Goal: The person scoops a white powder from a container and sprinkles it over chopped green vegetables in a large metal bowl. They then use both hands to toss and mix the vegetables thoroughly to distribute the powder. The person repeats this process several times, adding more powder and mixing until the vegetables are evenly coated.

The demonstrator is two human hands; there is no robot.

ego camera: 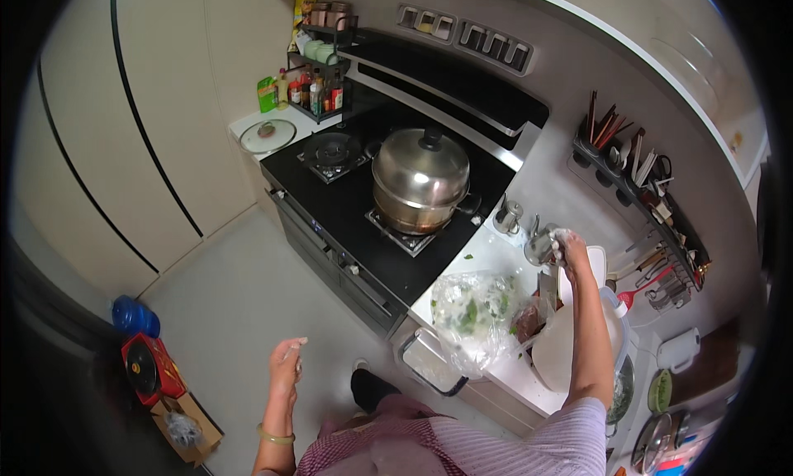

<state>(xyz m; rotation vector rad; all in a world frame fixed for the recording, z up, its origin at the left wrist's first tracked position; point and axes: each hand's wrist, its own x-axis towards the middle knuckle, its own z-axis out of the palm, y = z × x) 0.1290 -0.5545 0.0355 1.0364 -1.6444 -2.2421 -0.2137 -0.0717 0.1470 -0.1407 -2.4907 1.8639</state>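
Observation:
My right hand (571,253), coated with white powder or dough, grips a small stainless steel spouted pot (540,245) over the white counter. A second metal pot (508,217) stands just behind it, near the stove. My left hand (286,364) is raised over the floor with its fingers curled closed. A pale bit shows at its fingertips; whether it is dough or part of the hand is unclear. Below my right hand lies a clear plastic bag (458,296) with green leaves under or inside it. A white lidded container (557,352) is partly hidden by my right forearm.
A large lidded steamer pot (421,179) sits on the black gas stove (347,222). A glass lid (267,135) rests left of it, before a bottle rack (316,89). A utensil rail (644,197) runs along the wall. An open drawer or bin (433,361) juts out below the counter.

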